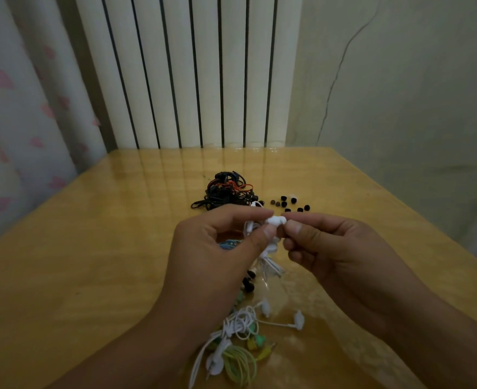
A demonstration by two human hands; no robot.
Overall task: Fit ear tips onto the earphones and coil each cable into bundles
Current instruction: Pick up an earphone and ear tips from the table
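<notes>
Two hands are raised over a yellow table (91,248), fingertips meeting at a white earbud (276,220). The earbud is pinched by the left hand (217,248) between thumb and forefinger, thumb tip pressed under it. The right hand (335,248) is brought to the earbud's right end, thumb and forefinger closed together on it; whether an ear tip is held there cannot be told, since the spot is hidden by the fingertips. The other fingers of both hands are curled loosely. A white cable (268,262) is seen hanging from the earbud, between the hands, down toward the table.

Several black ear tips (288,204) are scattered on the table just beyond the hands, well apart from each other. A tangle of black and red cables (226,190) is piled left of them, farther back.

Nearer the person, between the forearms, a loose white earphone set (243,322) is lying with two earbuds spread to the right. A coiled yellow-green cable (240,363) is lying just below it, touching white cable. Some green pieces (257,336) are partly covered by the white cable. A blue cable (229,244) is partly visible under the left hand. Two dark tips (248,282) are lying beside the left wrist.

White vertical radiator columns (189,71) are standing behind the table, a curtain with pink hearts (15,108) at left, a cracked wall (400,80) at right.
</notes>
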